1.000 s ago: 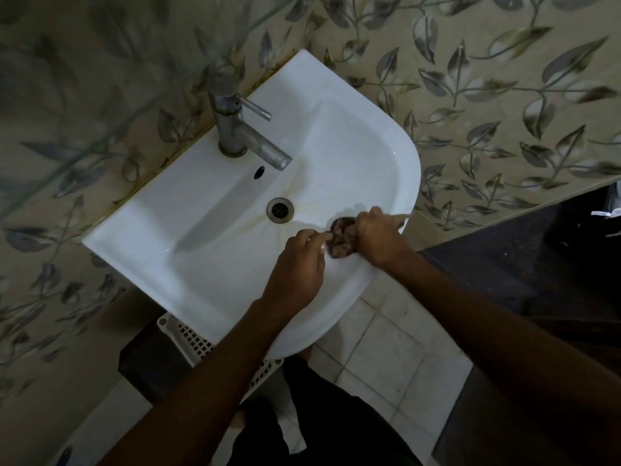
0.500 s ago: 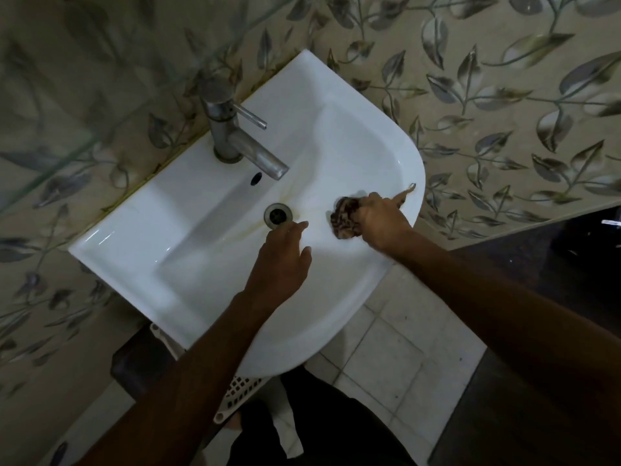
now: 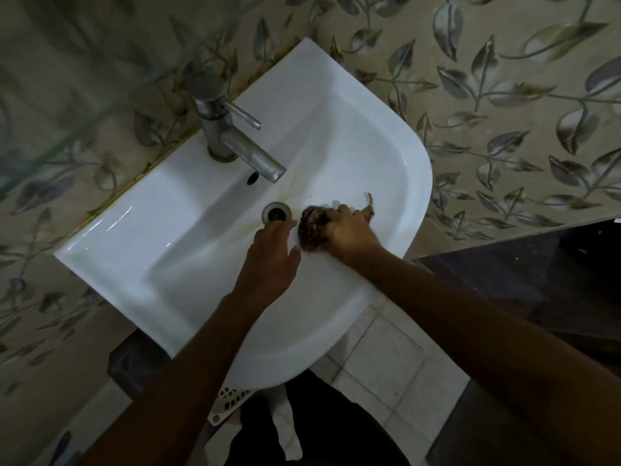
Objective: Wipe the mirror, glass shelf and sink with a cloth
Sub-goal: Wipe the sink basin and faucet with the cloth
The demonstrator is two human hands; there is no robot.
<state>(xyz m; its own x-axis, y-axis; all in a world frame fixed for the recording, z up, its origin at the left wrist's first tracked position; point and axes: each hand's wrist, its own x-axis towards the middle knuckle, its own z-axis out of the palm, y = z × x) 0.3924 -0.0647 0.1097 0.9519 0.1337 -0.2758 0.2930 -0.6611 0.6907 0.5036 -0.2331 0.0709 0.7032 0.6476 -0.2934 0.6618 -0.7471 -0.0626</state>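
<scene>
White sink [image 3: 174, 250], dark brown cloth [image 3: 311, 230], beige leaf-patterned wall tiles [image 3: 504, 105], grey metal tap [image 3: 232, 139]

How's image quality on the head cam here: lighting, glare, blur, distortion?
Head view: dim and underexposed, forearms and floor nearly black; the white sink is the only bright area, with small glare streaks on its left rim. The glass shelf at upper left smears the tiles behind it. Wide-angle lens bows the wall edges. The right hand and wadded cloth look slightly soft; the faucet stays fairly sharp.

sink [image 3: 161, 257]: white basin, yellowish stains near drain [image 3: 277, 212]
faucet [image 3: 232, 139]: at 11 o'clock (rear rim)
cloth [image 3: 312, 228]: bunched, 3 o'clock of drain
</scene>
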